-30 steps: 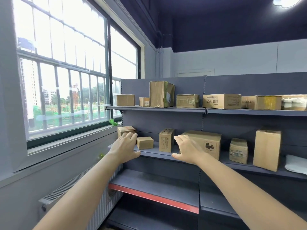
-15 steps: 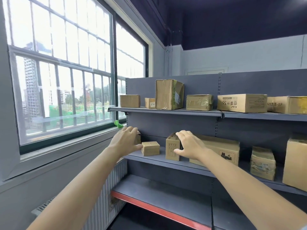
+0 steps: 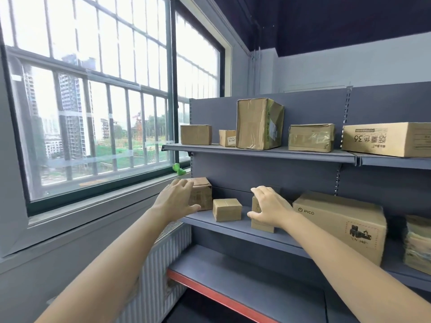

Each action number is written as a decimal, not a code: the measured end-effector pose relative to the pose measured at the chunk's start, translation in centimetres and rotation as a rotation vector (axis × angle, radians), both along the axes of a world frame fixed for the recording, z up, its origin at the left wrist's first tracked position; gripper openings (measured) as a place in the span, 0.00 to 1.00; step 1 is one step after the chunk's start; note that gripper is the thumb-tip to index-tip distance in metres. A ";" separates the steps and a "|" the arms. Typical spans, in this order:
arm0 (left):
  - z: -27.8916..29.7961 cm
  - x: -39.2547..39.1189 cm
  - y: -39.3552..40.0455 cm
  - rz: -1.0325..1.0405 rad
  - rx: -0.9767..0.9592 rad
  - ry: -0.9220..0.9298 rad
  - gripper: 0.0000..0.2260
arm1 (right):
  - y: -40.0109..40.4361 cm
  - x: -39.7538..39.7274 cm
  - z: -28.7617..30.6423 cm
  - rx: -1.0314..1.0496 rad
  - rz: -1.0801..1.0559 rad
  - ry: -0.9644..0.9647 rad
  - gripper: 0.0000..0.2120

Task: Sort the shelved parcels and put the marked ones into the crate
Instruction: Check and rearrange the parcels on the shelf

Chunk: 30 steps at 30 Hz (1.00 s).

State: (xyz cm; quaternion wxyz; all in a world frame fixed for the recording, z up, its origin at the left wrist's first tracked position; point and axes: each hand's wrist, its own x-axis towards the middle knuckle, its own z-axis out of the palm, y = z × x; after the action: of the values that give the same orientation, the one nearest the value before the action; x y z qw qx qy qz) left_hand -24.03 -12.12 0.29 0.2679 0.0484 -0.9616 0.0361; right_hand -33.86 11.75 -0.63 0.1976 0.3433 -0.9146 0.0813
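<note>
We are reaching both arms toward the middle shelf point(image 3: 233, 226), and we are judging the sort as barely begun: no crate is showing anywhere, and every parcel in view is sitting on a shelf. Our left hand point(image 3: 176, 201) is spread open against the corner box point(image 3: 201, 194) at the shelf's window end, not yet closed round it. Our right hand point(image 3: 268, 209) is cupping the narrow upright box point(image 3: 261, 223), fingers over its top and thumb on its near face (whether it is truly gripping, we cannot tell). The small box point(image 3: 227, 209) is sitting untouched between the two hands. Just right of it, the large carton point(image 3: 340, 226) is reading "PICO" beside a round logo, with a dark stamp lower down too small to make out. Farther up, on the top shelf point(image 3: 256, 152), the long carton point(image 3: 387, 138) is showing upside-down print ending in "36", and the little box point(image 3: 226, 138) is carrying a white label we cannot read. We are not spotting any sorting mark yet.
</note>
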 end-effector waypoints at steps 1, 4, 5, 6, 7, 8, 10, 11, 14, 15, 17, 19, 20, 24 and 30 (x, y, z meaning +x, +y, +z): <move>-0.1 -0.5 -0.7 0.004 0.000 -0.005 0.30 | -0.8 -0.5 -0.1 -0.002 -0.002 -0.001 0.32; -0.4 -1.9 -3.3 0.006 -0.006 -0.022 0.29 | -3.5 -1.9 -0.5 -0.001 -0.013 -0.019 0.33; -0.5 -2.4 -4.3 0.002 -0.008 -0.028 0.29 | -4.5 -2.4 -0.6 -0.003 -0.017 -0.023 0.33; -0.6 -2.8 -5.4 -0.003 -0.007 -0.036 0.29 | -5.5 -2.7 -0.7 -0.006 -0.022 -0.025 0.33; -0.6 -3.3 -6.4 -0.009 -0.002 -0.042 0.29 | -6.4 -3.1 -0.7 -0.009 -0.027 -0.027 0.33; -0.5 -3.7 -7.5 -0.013 0.006 -0.046 0.29 | -7.4 -3.4 -0.8 -0.012 -0.034 -0.030 0.33; -0.4 -4.7 -9.6 -0.020 0.024 -0.045 0.30 | -9.4 -4.1 -0.8 -0.011 -0.051 -0.035 0.33; -0.4 -5.2 -10.6 -0.025 0.032 -0.046 0.30 | -10.3 -4.5 -0.8 -0.012 -0.060 -0.038 0.33; -0.6 -6.7 -13.3 -0.046 0.037 -0.055 0.30 | -12.7 -5.6 -0.5 -0.017 -0.085 -0.038 0.33; -0.7 -7.3 -14.0 -0.052 0.035 -0.053 0.30 | -13.4 -6.0 -0.3 -0.021 -0.087 -0.034 0.33; -0.8 -8.5 -15.3 -0.059 0.044 -0.047 0.31 | -14.7 -6.7 -0.1 -0.026 -0.081 -0.030 0.33; -0.9 -9.9 -16.2 -0.064 0.057 -0.041 0.31 | -15.9 -7.7 0.0 -0.022 -0.071 -0.028 0.32; -1.0 -10.6 -16.7 -0.069 0.060 -0.041 0.31 | -16.5 -8.3 0.1 -0.021 -0.067 -0.023 0.32; -1.6 -13.8 -18.0 -0.074 0.071 -0.042 0.30 | -18.6 -11.3 0.3 -0.013 -0.056 0.005 0.32; -0.7 -18.5 -20.1 -0.063 0.060 -0.016 0.28 | -20.8 -16.4 1.5 -0.036 -0.018 0.018 0.32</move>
State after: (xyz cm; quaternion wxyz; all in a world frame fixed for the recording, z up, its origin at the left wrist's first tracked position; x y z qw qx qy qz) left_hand -42.58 -32.17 -0.39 0.2597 0.0261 -0.9653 -0.0009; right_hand -50.27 -9.07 0.89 0.2130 0.3319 -0.9143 0.0930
